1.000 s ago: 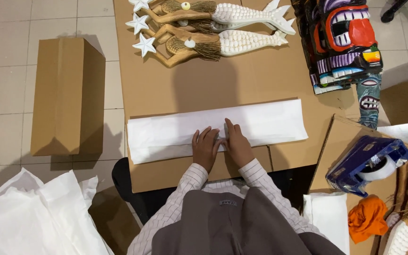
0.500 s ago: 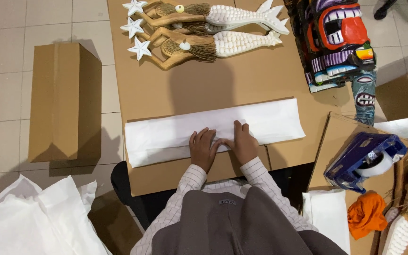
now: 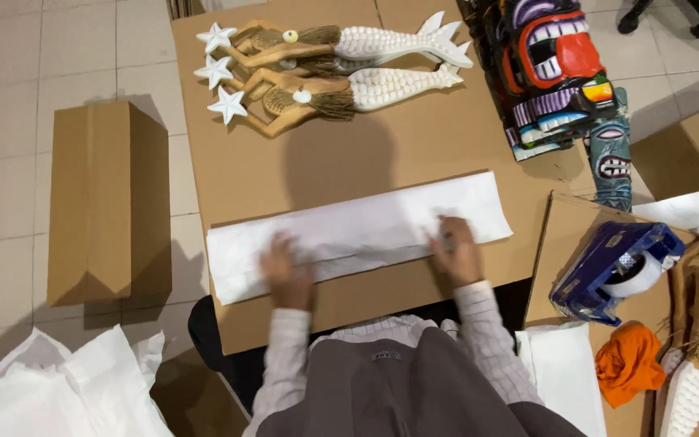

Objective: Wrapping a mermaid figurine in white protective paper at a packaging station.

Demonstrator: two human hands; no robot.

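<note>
While the white paper bundle point(image 3: 357, 235) lies lengthwise left to right across the cardboard sheet point(image 3: 414, 137), my left hand point(image 3: 285, 271) and right hand point(image 3: 456, 251) press flat, palms down, near its ends.

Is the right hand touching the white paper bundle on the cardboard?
Touching. The head view shows the right hand lying flat on the white paper bundle, its fingers overlapping the paper's near edge with no gap, though the hand is motion-blurred.

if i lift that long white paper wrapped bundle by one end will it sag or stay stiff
The white paper bundle probably stays stiff: it lies straight and even, suggesting something rigid inside. The paper looks thin and could slip or tear. Both hands, left hand and right hand, rest on it.
</note>
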